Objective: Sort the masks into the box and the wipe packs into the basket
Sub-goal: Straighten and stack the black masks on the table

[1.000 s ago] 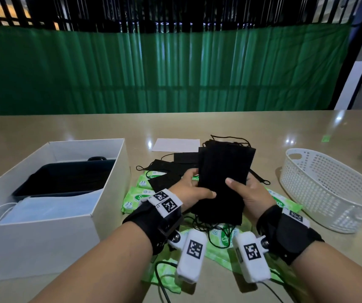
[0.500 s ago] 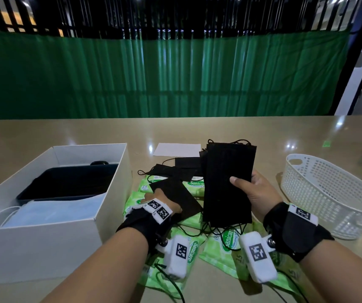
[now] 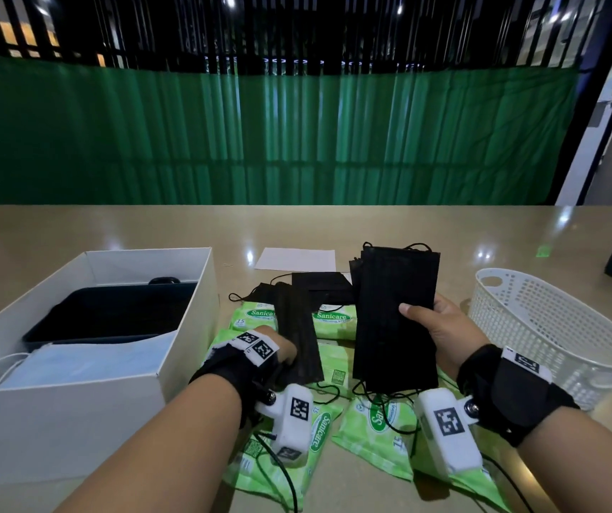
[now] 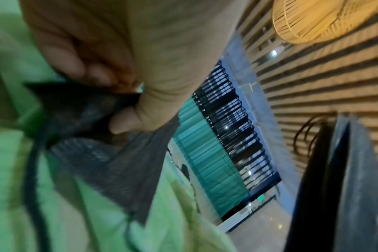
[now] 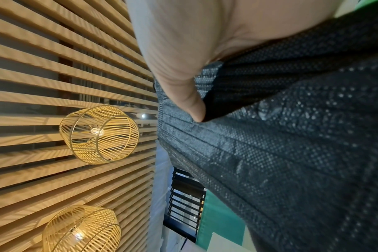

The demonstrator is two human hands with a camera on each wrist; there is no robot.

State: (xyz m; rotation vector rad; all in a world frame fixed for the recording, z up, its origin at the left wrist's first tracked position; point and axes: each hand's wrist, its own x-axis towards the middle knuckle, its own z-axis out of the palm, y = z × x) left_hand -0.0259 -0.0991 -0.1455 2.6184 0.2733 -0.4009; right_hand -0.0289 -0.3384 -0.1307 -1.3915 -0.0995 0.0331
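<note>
Mask-gathering step: the right hand [image 3: 445, 333] grips a stack [image 3: 395, 316] upright above the wipe packs [image 3: 374, 427], the left hand [image 3: 278, 351] pinches another mask [image 3: 297, 335] lying on them, which should next join the stack, then go to the box [image 3: 75, 398].

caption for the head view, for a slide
Right hand holds a stack of black masks; left hand pinches another black mask.
</note>
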